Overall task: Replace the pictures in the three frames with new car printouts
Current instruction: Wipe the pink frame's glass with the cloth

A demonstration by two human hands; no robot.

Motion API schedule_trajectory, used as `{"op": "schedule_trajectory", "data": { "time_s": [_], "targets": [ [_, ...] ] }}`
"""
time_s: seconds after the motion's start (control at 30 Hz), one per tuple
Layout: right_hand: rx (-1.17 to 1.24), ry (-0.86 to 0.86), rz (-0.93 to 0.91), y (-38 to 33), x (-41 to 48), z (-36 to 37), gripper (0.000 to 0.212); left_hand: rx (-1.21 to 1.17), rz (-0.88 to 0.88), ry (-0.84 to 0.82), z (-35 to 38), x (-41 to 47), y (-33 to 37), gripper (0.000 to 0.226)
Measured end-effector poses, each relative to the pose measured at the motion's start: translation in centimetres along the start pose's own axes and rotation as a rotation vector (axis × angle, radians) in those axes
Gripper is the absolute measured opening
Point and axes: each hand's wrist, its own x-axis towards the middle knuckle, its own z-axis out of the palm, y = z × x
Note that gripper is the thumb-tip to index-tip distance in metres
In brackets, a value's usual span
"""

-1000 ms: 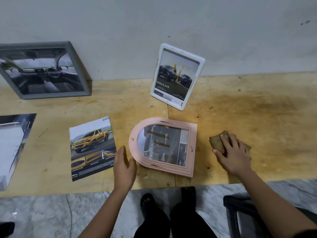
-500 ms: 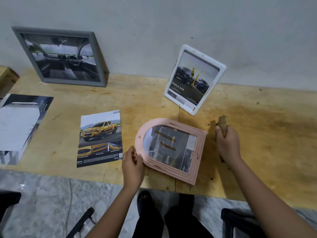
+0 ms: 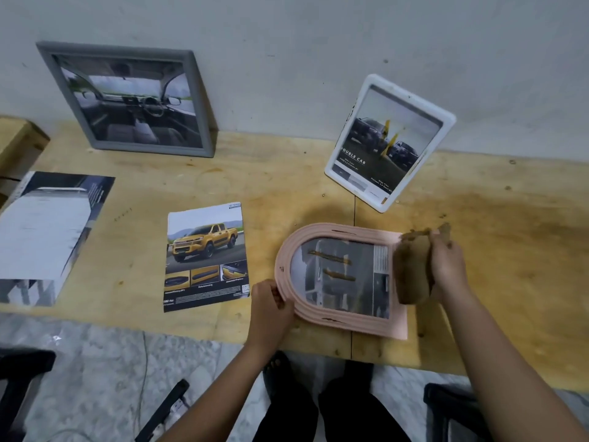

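Note:
A pink arched frame lies flat on the wooden table with a car picture inside. My left hand grips its curved left edge. My right hand holds a brown cloth over the frame's right side. A yellow pickup printout lies just left of the frame. A white frame with a dark car picture leans on the wall behind. A grey frame showing a car interior leans at the back left.
A larger folded printout lies at the table's left end. A wooden block sits at the far left. The table's front edge runs just below the pink frame; below it are the marble floor, my legs and dark chair parts.
My right hand lifted the brown cloth off the table and brought it left onto the pink frame's right side. My left hand closed on the frame's curved edge.

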Motion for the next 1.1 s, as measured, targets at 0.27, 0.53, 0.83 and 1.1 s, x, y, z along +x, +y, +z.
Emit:
{"op": "schedule_trajectory", "data": {
  "time_s": [0.27,0.53,0.83,1.1],
  "targets": [
    [0.466,-0.414,0.196,0.1,-2.6,-1.6,0.024,-0.057,-0.011,-0.062,-0.1,0.1,-0.2,0.029],
    [-0.034,-0.172,-0.116,-0.6,-4.2,-1.3,0.006,-0.052,0.073,-0.066,-0.6,-0.4,-0.2,0.029],
    [-0.075,-0.024,-0.027,-0.7,-4.1,0.0,0.024,-0.093,0.103,-0.077,-0.9,-0.6,-0.2,0.029],
    [-0.808,0.178,-0.415,-3.2,-2.6,2.6,0.030,-0.083,0.134,-0.145,-1.4,-0.4,0.2,0.056]
  ]
}}
